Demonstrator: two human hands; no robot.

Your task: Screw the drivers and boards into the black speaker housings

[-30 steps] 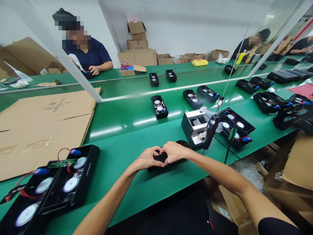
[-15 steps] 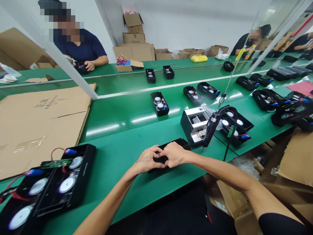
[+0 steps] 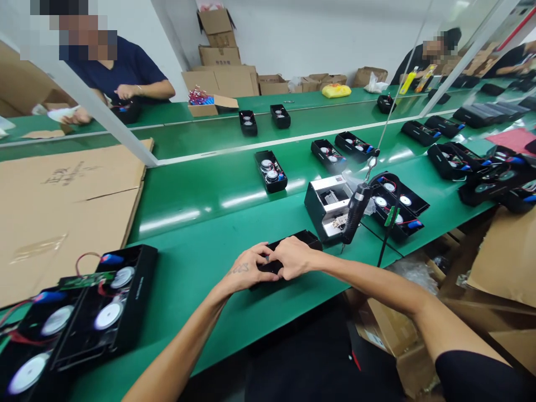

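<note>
A black speaker casing lies on the green bench in front of me, partly covered by my hands. My left hand grips its left end, the thumb along the near side and the fingers over the far part. Curled over the middle of the casing is my right hand, its thumb and fingertips pressed down close to the left fingertips. Whatever those right fingers pinch is hidden. Just right of the casing hangs a black electric screwdriver, in front of a silver and black screw feeder.
Open speaker casings with white speakers and wires stand at left, beside the screw feeder and on the belt. A flat cardboard sheet covers the left bench. Two co-workers sit across; a third is partly visible far right.
The view has shifted slightly, so everything sits a little further left and up. My hands keep nearly the same hold on the casing. The co-worker at left has lifted a hand.
</note>
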